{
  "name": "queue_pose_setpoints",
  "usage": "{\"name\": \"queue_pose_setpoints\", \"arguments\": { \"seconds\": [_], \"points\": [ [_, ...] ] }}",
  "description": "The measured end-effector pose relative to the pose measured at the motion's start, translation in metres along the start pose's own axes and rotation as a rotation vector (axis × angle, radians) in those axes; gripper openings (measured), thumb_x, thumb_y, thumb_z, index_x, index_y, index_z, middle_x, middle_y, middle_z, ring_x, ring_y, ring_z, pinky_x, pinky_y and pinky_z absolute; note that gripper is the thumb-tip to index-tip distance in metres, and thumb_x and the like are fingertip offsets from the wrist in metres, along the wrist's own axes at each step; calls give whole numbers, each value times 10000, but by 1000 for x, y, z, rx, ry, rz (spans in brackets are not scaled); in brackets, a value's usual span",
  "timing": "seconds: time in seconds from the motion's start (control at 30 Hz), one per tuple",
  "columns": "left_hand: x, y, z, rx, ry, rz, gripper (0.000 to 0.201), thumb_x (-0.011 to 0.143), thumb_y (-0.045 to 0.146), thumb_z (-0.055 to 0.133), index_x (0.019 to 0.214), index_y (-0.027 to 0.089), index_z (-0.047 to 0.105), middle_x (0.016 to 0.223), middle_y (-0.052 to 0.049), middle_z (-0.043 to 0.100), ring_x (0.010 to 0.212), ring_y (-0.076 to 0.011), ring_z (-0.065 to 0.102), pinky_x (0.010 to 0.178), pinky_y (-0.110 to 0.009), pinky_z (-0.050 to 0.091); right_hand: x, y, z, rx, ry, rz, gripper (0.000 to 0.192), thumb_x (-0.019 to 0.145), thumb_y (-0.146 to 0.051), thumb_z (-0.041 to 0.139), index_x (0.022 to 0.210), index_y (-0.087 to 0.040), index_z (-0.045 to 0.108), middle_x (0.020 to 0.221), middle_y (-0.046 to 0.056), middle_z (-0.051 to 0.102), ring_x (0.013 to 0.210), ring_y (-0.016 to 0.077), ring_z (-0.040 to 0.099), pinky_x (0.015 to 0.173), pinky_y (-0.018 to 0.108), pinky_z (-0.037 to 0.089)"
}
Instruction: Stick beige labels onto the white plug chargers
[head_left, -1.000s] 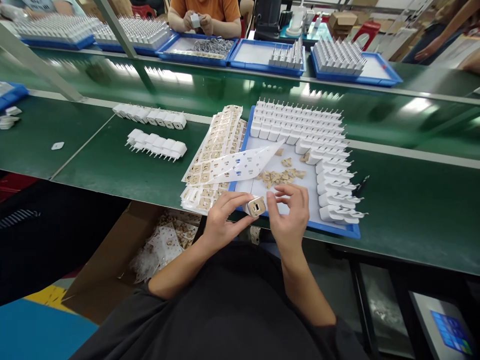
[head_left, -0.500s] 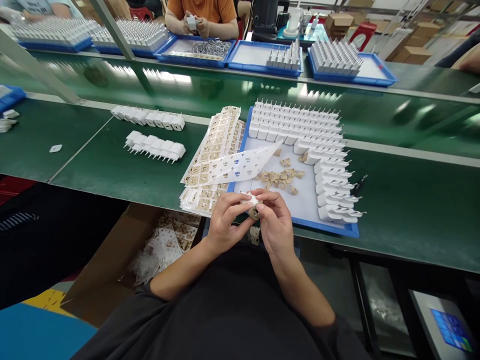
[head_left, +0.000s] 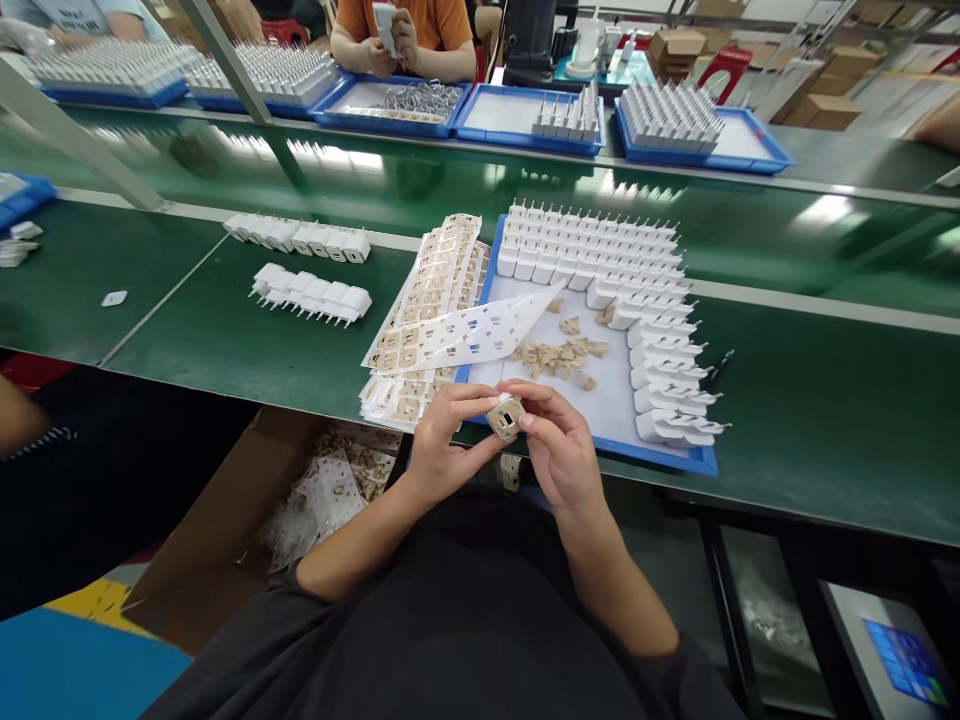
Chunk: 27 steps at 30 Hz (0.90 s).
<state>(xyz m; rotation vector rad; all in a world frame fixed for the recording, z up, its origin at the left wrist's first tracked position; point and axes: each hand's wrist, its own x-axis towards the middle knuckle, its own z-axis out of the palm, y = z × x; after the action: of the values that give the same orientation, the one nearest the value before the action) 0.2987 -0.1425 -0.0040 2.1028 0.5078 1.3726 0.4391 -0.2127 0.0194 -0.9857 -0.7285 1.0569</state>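
Note:
Between my two hands is a white charger plug [head_left: 505, 416], its port face turned up toward me and covered by a tan sticker with cut-outs. The fingers of my left hand [head_left: 450, 437] pinch it from the left side. From the right, my right hand [head_left: 556, 440] grips it, thumb at the edge of the port face. Just beyond lies a blue-rimmed tray [head_left: 660, 458] with rows of white charger plugs [head_left: 592, 245], prongs up, and a loose pile of tan sticker pieces [head_left: 559, 357]. Left of it are stacked sticker sheets [head_left: 424, 290], one peeled strip [head_left: 480, 330] lying across.
Two rows of white plugs [head_left: 309, 292] stand on the green bench [head_left: 187, 350] to the left. Below the edge is a cardboard box [head_left: 202, 530] of scrap sheets. Across the bench, a person in an orange shirt [head_left: 427, 40] handles a white piece behind blue trays [head_left: 529, 118].
The charger plug has been turned so its stickered port face shows more fully. My right hand has shifted slightly right. The person across has raised a white piece.

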Motion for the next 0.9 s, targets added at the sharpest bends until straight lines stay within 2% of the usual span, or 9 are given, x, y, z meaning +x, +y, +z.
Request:
{"name": "queue_pose_setpoints", "arguments": {
  "seconds": [0.1, 0.23, 0.33, 0.4, 0.47, 0.53, 0.6, 0.77, 0.9],
  "points": [
    [-1, 0, -1, -48, -26, -43, 440, 819, 166, 805, 1201, 255, 604, 1138, -79, 697, 1076, -226, 685, 908, -387, 571, 1, -3, -6, -174, -35, -111, 191, 894, -212, 665, 1052, -301, 725, 1112, 13, 755, 1159, 229, 644, 1051, 409, 469],
    [-1, 2, -3, -9, -47, -79, 382, 837, 210, 792, 1179, 237, 625, 1111, -78, 716, 1046, -217, 692, 892, -359, 576, 2, -7, -9, -581, 0, -428, 136, 917, -174, 658, 969, -291, 704, 1086, 30, 743, 1189, 243, 608, 1084, 459, 440],
    [1, 2, -6, 12, -52, -190, 339, 856, 263, 770, 1163, 216, 633, 1073, -69, 734, 907, -176, 696, 803, -305, 584, 0, -11, -11, -709, -105, -626, 140, 875, -162, 698, 930, -290, 707, 1064, 39, 731, 1120, 262, 623, 1024, 474, 481],
    [2, 1, -8, 17, -47, -252, 337, 850, 294, 770, 1147, 206, 638, 1051, -67, 744, 850, -166, 692, 777, -296, 585, 0, -11, -18, -613, -117, -601, 100, 899, -197, 673, 930, -290, 690, 946, 30, 725, 991, 249, 661, 913, 446, 537],
    [3, 0, -12, 22, -35, -299, 348, 834, 309, 779, 1137, 203, 645, 1033, -67, 750, 853, -176, 696, 795, -304, 586, 7, -11, -31, -579, 51, -512, 54, 927, -244, 648, 955, -279, 678, 875, 22, 712, 867, 228, 678, 810, 407, 562],
    [5, -2, -18, 36, -23, -333, 356, 831, 306, 773, 1150, 205, 651, 1036, -66, 753, 869, -183, 697, 813, -307, 580, 21, -7, -50, -747, 262, -445, 91, 924, -301, 656, 991, -254, 695, 919, 43, 729, 881, 235, 691, 832, 413, 566],
    [9, -9, -28, 86, 7, -332, 354, 844, 307, 751, 1171, 208, 660, 1069, -66, 748, 885, -185, 688, 829, -310, 567, 39, -1, -69, -1034, 292, -423, 208, 930, -347, 615, 1058, -224, 723, 1067, 98, 746, 1027, 281, 689, 961, 478, 536],
    [37, -63, -70, 505, 71, -298, 371, 904, 394, 661, 1206, 183, 694, 1056, -99, 719, 965, -248, 642, 858, -372, 513, 61, 17, -94, -1285, 278, -467, 355, 953, -368, 499, 1165, -187, 719, 1275, 164, 679, 1217, 324, 623, 1032, 517, 509],
    [65, -128, -99, 897, -88, -341, 418, 933, 405, 597, 1248, 146, 689, 1136, -169, 703, 1164, -363, 560, 997, -491, 403, 57, 21, -95, -1275, 222, -477, 316, 950, -373, 509, 1099, -204, 730, 1223, 142, 703, 1167, 304, 655, 999, 492, 534]
  ]
}}
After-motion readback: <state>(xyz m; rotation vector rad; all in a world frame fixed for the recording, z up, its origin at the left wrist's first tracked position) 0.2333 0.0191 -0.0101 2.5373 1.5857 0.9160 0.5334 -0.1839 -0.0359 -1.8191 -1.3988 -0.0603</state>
